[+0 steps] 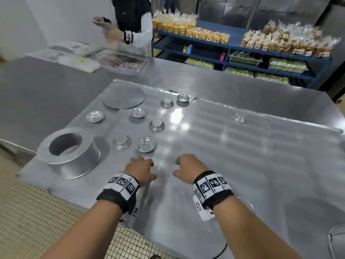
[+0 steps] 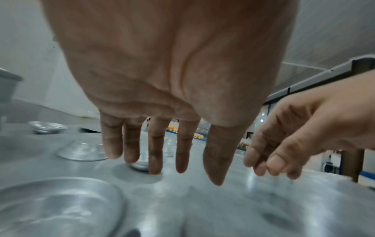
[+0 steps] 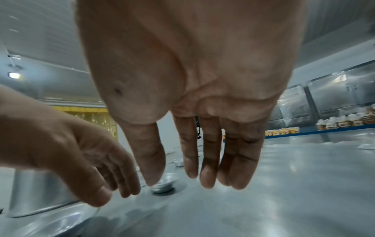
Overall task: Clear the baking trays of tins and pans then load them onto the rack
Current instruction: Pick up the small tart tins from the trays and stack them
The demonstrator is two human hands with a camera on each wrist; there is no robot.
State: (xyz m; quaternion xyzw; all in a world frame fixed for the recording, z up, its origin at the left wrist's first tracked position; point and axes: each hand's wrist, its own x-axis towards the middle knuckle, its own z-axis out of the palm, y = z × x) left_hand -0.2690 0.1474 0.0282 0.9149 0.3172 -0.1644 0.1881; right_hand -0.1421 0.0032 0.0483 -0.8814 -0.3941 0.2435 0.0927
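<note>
Flat metal baking trays (image 1: 186, 212) cover the steel table. On the left tray stand a large round ring pan (image 1: 71, 152), a flat round disc (image 1: 124, 99) and several small tins, some upright, some upside down. The nearest upright tin (image 1: 145, 144) is just beyond my left hand (image 1: 140, 168), which hovers low with fingers (image 2: 156, 160) hanging straight and holding nothing. My right hand (image 1: 186, 167) hangs beside it over bare tray, with its fingers (image 3: 207, 168) relaxed and empty. One upside-down tin (image 1: 239, 117) sits alone on the right tray (image 1: 242, 156). In the left wrist view a blurred round shiny shape (image 2: 56, 205) lies under my wrist.
Another person (image 1: 130, 25) works at the far left, beside plastic-wrapped trays (image 1: 121, 60). Blue shelves (image 1: 242, 53) with bagged baked goods line the back right. The trays overhang the table's near-left edge above a tiled floor (image 1: 37, 221).
</note>
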